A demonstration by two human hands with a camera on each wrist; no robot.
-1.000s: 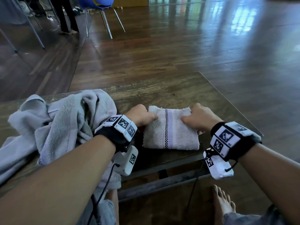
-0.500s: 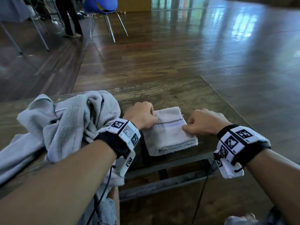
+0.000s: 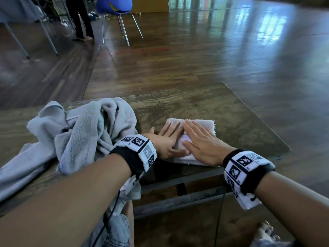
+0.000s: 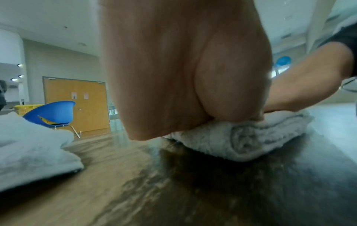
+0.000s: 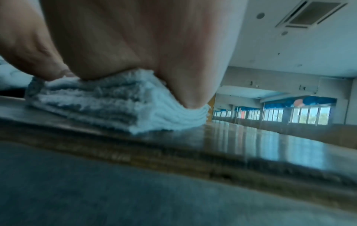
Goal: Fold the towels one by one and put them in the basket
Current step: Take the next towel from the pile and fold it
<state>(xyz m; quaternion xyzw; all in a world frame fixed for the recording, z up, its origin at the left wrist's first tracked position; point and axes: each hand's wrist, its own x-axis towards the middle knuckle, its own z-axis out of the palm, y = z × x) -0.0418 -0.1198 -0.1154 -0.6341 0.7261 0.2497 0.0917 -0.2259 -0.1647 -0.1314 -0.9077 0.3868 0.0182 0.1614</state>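
Note:
A small white towel (image 3: 207,124) lies folded into a thick square near the front of the wooden table (image 3: 231,111). Both my hands lie flat on top of it, fingers straight, side by side. My left hand (image 3: 169,134) covers its left half and my right hand (image 3: 199,138) its right half. In the left wrist view my left palm (image 4: 173,91) presses the folded towel (image 4: 241,140). The right wrist view shows my right palm (image 5: 135,45) on the stacked layers of the folded towel (image 5: 115,107). No basket shows on the table.
A crumpled pile of grey towels (image 3: 74,132) lies on the table just left of my left wrist. The table's right edge (image 3: 258,118) is close to the folded towel. A blue chair (image 3: 114,8) stands far back on the wooden floor, with a yellow container (image 4: 25,107) behind it.
Both hands went from pinching the towel's edges with curled fingers to lying flat on it. The towel was folded over once more and is now a smaller, thicker square.

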